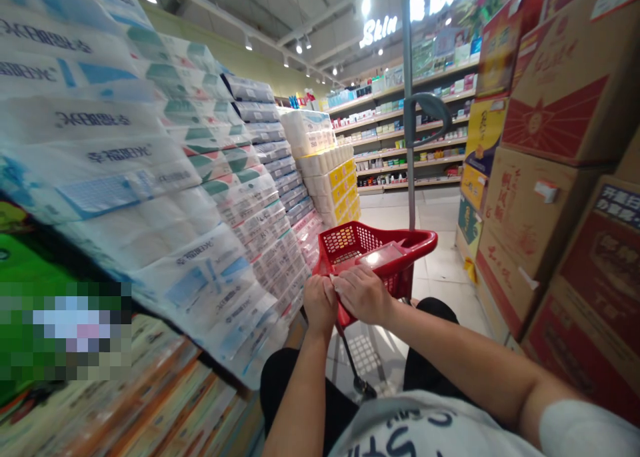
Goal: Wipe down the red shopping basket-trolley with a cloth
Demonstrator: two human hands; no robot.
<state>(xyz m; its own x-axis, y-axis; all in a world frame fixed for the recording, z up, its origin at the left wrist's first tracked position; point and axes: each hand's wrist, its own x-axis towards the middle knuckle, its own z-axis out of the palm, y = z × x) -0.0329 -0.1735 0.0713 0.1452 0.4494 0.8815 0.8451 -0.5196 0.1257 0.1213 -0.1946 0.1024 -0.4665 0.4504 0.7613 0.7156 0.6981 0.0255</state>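
Observation:
A red plastic shopping cart (403, 280) with perforated walls stands directly ahead of me. My left hand (320, 303) is closed over the near edge of the cart, at its left corner. Right beside it, my right hand (363, 293) lies over the same edge with its fingers bent round it. The two hands almost touch at the thumbs. Their palms and the part of the edge beneath them are hidden. A flat panel (375, 255) shows on the cart's top just past my right hand. One caster (364, 387) sits on the floor between my knees.
Plastic-wrapped paper packs (200, 243) rise in tall stacks along the left. Cardboard cartons (545, 103) line the right side. Between them runs a pale tiled floor (430, 210). A grey pole (407, 63) with a looped handle rises beyond the cart. Stocked shelves (390, 137) stand at the back.

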